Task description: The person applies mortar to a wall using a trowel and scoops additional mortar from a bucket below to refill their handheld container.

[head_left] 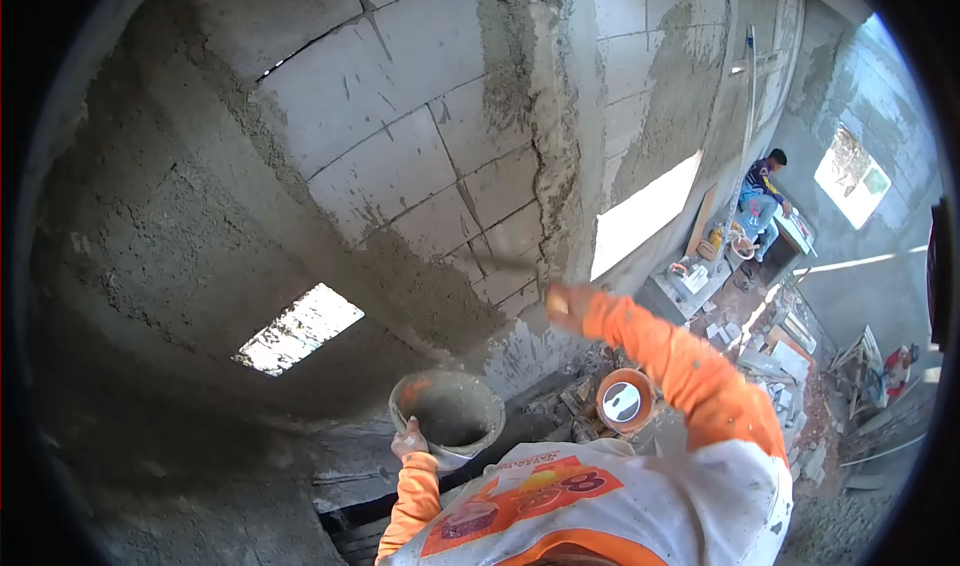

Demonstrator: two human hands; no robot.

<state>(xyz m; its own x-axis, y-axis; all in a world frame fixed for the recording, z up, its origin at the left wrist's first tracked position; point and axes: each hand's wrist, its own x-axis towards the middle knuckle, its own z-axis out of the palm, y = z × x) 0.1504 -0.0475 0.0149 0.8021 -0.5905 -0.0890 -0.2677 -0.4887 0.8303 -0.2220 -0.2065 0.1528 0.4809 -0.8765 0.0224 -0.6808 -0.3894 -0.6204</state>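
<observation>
Grey concrete block, partly coated in rough plaster, forms the wall (400, 171) that fills the left and middle of the view I watch from afar through one head-worn camera. Two hands are at work in front of it, in two orange sleeves (690, 371) of one white shirt (650, 481) with an orange printed patch.

The left hand (408, 438) pinches the near-left rim of one grey bucket (491, 416), thumb over the edge; the bucket is tipped so its mouth faces me, just left of the shirt. The right hand (570, 308) is raised on the far side of the shirt, close to the wall in my view. It is blurred, and I cannot tell how its fingers are set. One dark streak (508, 264), also blurred, lies just to its left; I cannot make out what it is.

I count two buckets near the wearer: the grey one in hand and one orange bucket (648, 404) to its right, with one round, white-and-dark shape (621, 403) inside. Three bright openings show: one at left (298, 329), one in the middle (645, 216), one at far right (842, 178). One other person (762, 198) sits at far right, near one long pole (747, 126). Broken pieces (790, 361) litter the ground nearer, too many to count.
</observation>
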